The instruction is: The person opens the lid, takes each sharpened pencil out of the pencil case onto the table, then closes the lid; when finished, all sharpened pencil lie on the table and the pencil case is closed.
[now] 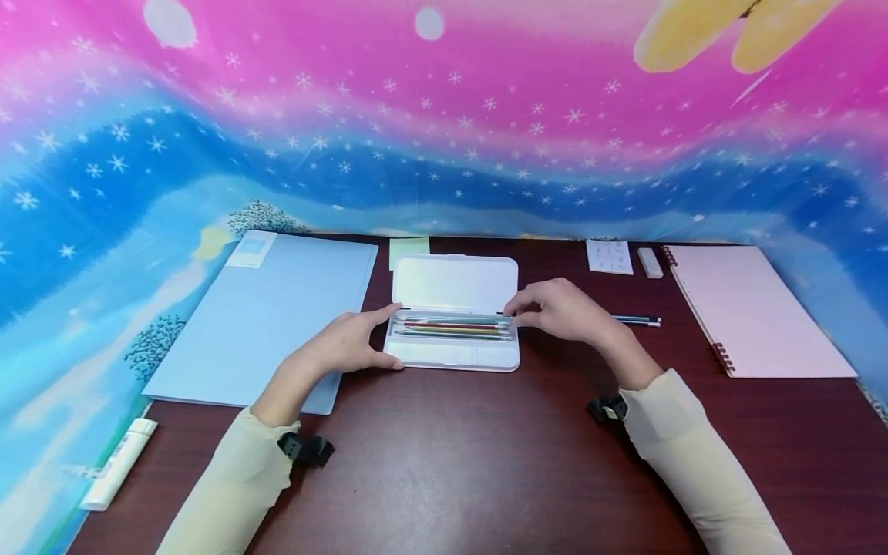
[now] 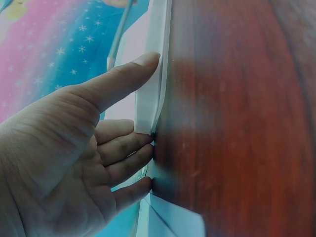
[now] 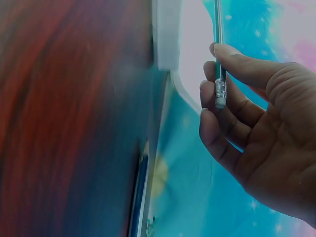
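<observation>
A white pencil case lies open mid-table, pencils inside. The right hand pinches a green pencil at its eraser end over the case's right end. The left hand braces the left end, thumb and fingers spread. A blue folder lies left, a pink notebook right.

Dark wood table with stationery laid out on it.
An open white pencil case sits mid-table, a blue folder to its left, a pink spiral notebook at right, two pencils between case and notebook, an eraser and a white tube.
</observation>
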### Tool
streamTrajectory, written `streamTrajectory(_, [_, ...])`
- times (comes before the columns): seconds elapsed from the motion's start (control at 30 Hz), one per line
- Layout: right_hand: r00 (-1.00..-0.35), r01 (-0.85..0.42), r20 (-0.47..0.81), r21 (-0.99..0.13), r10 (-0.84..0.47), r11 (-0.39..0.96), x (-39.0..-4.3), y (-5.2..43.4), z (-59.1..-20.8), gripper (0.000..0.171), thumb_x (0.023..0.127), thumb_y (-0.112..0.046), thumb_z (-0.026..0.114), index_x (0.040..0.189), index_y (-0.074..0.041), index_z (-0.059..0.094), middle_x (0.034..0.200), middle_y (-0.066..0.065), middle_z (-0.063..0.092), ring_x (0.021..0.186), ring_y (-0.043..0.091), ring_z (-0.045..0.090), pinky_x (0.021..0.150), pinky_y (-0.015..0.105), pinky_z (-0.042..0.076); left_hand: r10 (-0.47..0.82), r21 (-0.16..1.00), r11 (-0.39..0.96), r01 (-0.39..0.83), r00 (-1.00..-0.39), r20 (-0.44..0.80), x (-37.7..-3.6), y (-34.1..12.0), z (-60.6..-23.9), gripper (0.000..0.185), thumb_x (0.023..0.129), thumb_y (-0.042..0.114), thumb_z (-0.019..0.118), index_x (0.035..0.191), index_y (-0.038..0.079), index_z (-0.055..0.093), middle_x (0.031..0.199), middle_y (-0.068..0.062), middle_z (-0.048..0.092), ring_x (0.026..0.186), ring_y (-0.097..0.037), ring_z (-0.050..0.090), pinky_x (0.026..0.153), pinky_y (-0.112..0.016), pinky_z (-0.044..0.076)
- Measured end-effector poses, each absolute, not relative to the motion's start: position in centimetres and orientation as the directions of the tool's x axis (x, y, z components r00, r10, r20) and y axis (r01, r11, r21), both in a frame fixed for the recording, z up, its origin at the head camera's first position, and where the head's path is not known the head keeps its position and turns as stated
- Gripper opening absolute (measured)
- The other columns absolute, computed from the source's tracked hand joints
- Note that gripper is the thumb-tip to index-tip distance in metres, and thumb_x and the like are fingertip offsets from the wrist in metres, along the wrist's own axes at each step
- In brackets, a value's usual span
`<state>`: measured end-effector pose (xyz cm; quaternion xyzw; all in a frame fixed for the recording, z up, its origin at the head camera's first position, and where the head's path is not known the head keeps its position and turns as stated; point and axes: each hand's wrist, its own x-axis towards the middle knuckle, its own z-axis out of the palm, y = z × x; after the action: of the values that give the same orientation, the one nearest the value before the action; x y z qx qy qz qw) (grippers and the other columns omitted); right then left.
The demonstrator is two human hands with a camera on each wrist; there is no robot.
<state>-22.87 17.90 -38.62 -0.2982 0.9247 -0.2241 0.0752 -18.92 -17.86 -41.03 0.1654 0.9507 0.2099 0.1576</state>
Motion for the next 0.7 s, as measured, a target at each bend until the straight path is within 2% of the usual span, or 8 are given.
streamTrajectory(0.23, [-0.824,-0.521,0.055,-0.464,-0.564,0.716,-23.0,20.3,-38.1,0.016,0.091,-0.016,0.077,0.103,-0.023,0.082,0.096,-0.006,0.076,0.084,0.012,0.064,0.078,0.037,0.052,0.378,0.454,0.856,0.245,-0.897,-0.228,-18.9,-17.9,-41.1,0.103,0.079,0.051,0.083,0.161,0.017,0.031,0.149,-0.014,0.055,0.134,-0.034,0.054,0.107,-0.053,0.045])
streamTrajectory(0.7, [-0.898,-0.389,0.010,-0.491,-0.441,0.780,-22.7,24.8,-37.9,0.016,0.091,-0.016,0.077,0.104,-0.023,0.083,0.093,-0.003,0.073,0.079,0.017,0.057,0.072,0.034,0.046,0.380,0.441,0.861,0.252,-0.896,-0.230,-19.0,-17.9,-41.2,0.103,0.079,0.052,0.083,0.161,0.018,0.030,0.148,-0.014,0.056,0.134,-0.035,0.054,0.107,-0.053,0.045])
